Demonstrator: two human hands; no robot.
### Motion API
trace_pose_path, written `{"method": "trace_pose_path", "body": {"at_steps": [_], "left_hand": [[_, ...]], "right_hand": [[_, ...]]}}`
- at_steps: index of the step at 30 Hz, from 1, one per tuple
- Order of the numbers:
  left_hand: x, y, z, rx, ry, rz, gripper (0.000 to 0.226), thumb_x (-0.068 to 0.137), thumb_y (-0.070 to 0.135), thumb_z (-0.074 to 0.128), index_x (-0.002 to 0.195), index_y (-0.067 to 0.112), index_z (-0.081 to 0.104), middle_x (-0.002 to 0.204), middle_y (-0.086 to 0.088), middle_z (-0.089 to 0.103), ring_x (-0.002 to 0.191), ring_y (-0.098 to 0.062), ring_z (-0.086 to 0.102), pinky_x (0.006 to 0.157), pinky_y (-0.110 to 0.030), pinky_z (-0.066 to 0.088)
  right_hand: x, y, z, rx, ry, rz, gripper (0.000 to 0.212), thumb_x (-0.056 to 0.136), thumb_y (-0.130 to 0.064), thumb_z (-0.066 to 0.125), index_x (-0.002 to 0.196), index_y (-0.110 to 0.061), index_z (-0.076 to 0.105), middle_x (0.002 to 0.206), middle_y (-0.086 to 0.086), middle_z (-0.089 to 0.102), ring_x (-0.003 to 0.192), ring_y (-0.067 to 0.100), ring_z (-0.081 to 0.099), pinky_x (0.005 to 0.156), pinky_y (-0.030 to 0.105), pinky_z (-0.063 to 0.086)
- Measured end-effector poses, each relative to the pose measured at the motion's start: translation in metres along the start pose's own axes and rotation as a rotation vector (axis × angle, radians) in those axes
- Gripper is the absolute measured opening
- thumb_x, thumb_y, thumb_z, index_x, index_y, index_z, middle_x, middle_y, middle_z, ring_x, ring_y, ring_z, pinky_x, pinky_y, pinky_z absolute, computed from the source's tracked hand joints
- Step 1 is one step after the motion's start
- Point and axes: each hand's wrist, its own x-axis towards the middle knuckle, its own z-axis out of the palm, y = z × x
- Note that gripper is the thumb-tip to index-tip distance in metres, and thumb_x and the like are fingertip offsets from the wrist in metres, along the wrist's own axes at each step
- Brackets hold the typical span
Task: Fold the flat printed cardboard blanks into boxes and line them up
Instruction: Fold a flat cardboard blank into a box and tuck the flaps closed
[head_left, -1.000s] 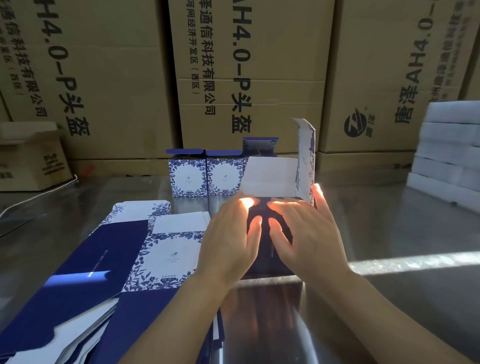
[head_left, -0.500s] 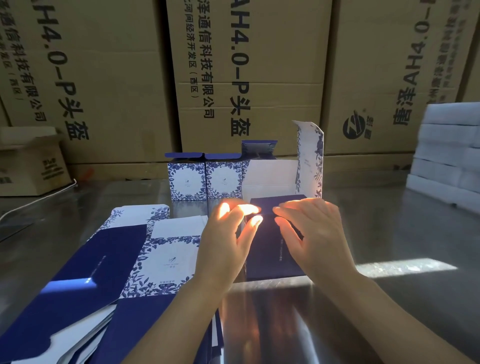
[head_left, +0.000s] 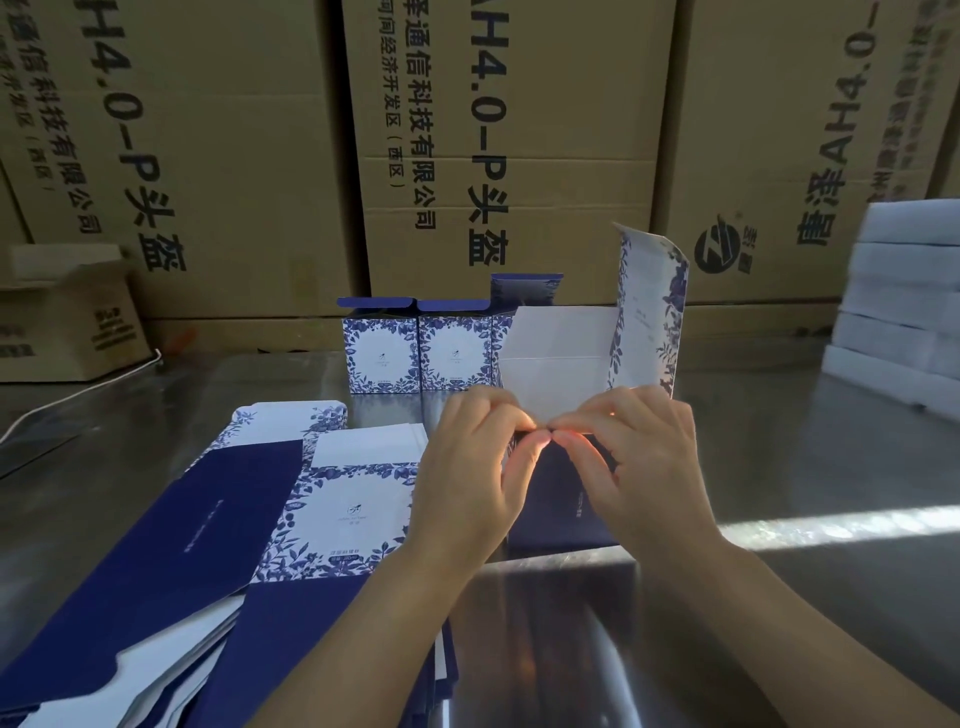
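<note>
Two hands on one crease: my left hand (head_left: 467, 483) and right hand (head_left: 641, 467) each pinch the near upper edge of the half-folded blank (head_left: 563, 501), and the two pinches almost meet at the middle. The blank sits straight ahead of me at the table's centre, with its dark blue panel facing me and its white inner walls and floral flap standing up behind. To fold it well, I reckon I should work the pinch outward from the middle along the scored line, keeping the pressure even, so the wall rises square (thin card like this probably kinks if rushed). Behind it the finished boxes (head_left: 382, 353) stand in a row, side against side, and the pile of flat blanks (head_left: 332, 512) lies to my left. The steel table (head_left: 831, 457) is glossy and sun-streaked. Brown cartons (head_left: 519, 130) wall the back, and white slabs (head_left: 904, 301) are stacked at the right.
</note>
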Motion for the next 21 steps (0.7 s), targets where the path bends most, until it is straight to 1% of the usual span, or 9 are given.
{"method": "trace_pose_path", "body": {"at_steps": [3, 6, 10, 15, 17, 21], "left_hand": [[-0.001, -0.001, 0.000, 0.019, 0.004, 0.007, 0.023, 0.089, 0.029, 0.052, 0.080, 0.011, 0.063, 0.087, 0.000, 0.056, 0.085, -0.012, 0.044, 0.072, -0.020, 0.038], [0.000, -0.002, 0.001, 0.056, 0.009, 0.026, 0.021, 0.091, 0.029, 0.052, 0.082, 0.013, 0.063, 0.084, 0.002, 0.051, 0.083, -0.011, 0.042, 0.070, -0.019, 0.037], [0.000, -0.004, 0.002, 0.067, 0.012, 0.039, 0.019, 0.091, 0.028, 0.052, 0.083, 0.014, 0.063, 0.084, 0.002, 0.051, 0.083, -0.011, 0.042, 0.070, -0.020, 0.037], [0.000, -0.003, 0.001, 0.075, 0.006, 0.022, 0.023, 0.090, 0.029, 0.051, 0.083, 0.012, 0.063, 0.085, 0.001, 0.053, 0.083, -0.012, 0.043, 0.070, -0.022, 0.039], [0.000, -0.001, 0.001, 0.052, -0.001, -0.008, 0.024, 0.089, 0.031, 0.051, 0.082, 0.011, 0.063, 0.088, 0.001, 0.056, 0.086, -0.012, 0.045, 0.071, -0.023, 0.039], [-0.001, 0.003, 0.001, 0.004, -0.003, -0.041, 0.022, 0.088, 0.033, 0.053, 0.082, 0.014, 0.062, 0.091, 0.005, 0.054, 0.088, -0.009, 0.045, 0.073, -0.019, 0.038]], "right_hand": [[0.001, 0.002, -0.003, -0.046, 0.012, -0.021, 0.018, 0.086, -0.030, 0.058, 0.081, -0.029, 0.075, 0.080, -0.011, 0.066, 0.083, 0.012, 0.048, 0.082, 0.029, 0.025], [0.003, 0.002, -0.006, -0.092, 0.018, -0.004, 0.012, 0.083, -0.032, 0.064, 0.079, -0.032, 0.075, 0.080, -0.013, 0.067, 0.085, 0.011, 0.047, 0.081, 0.030, 0.023], [0.004, 0.003, -0.011, -0.122, -0.003, 0.009, 0.007, 0.078, -0.032, 0.068, 0.077, -0.030, 0.075, 0.081, -0.011, 0.069, 0.086, 0.012, 0.044, 0.078, 0.030, 0.022], [0.010, 0.003, -0.016, -0.117, -0.122, 0.055, 0.010, 0.079, -0.031, 0.064, 0.075, -0.032, 0.073, 0.080, -0.014, 0.068, 0.083, 0.009, 0.039, 0.074, 0.024, 0.013], [0.011, 0.003, -0.017, -0.116, -0.152, 0.045, 0.012, 0.081, -0.031, 0.062, 0.075, -0.031, 0.073, 0.079, -0.015, 0.067, 0.082, 0.009, 0.039, 0.074, 0.024, 0.012], [0.011, 0.003, -0.018, -0.109, -0.167, 0.036, 0.013, 0.082, -0.033, 0.061, 0.076, -0.031, 0.073, 0.080, -0.015, 0.067, 0.082, 0.009, 0.039, 0.075, 0.024, 0.012]]}}
